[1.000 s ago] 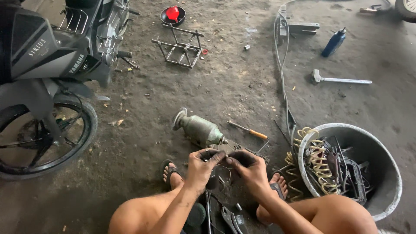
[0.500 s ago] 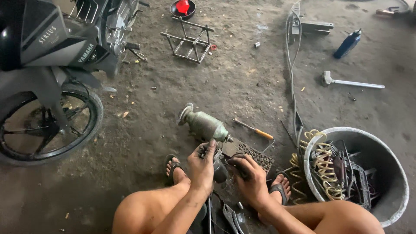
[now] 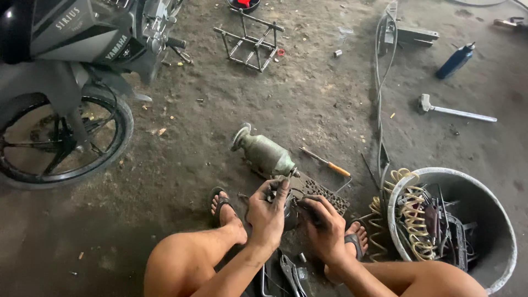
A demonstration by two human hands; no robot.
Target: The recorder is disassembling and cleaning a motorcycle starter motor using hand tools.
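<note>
I squat on a dirty concrete floor. My left hand (image 3: 268, 214) wraps around a small dark round metal part (image 3: 288, 210) held between my feet. Just right of it, my right hand (image 3: 324, 226) pinches the same part from the other side. A greenish metal motor-like cylinder (image 3: 263, 153) lies on the floor directly beyond my hands. A screwdriver with an orange handle (image 3: 329, 163) lies to its right. Under my hands sits a dark perforated mat (image 3: 326, 198).
A motorcycle (image 3: 71, 71) with its front wheel stands at the left. A grey bucket (image 3: 495, 231) with coiled hose and tools is at the right. Farther off lie a hammer (image 3: 454, 111), a blue bottle (image 3: 454, 61), a metal frame (image 3: 250, 41) and a cable (image 3: 379, 99). Pliers (image 3: 289, 270) rest between my legs.
The view has tilted down and closer. My hands drew together on the dark part and pulled nearer my body.
</note>
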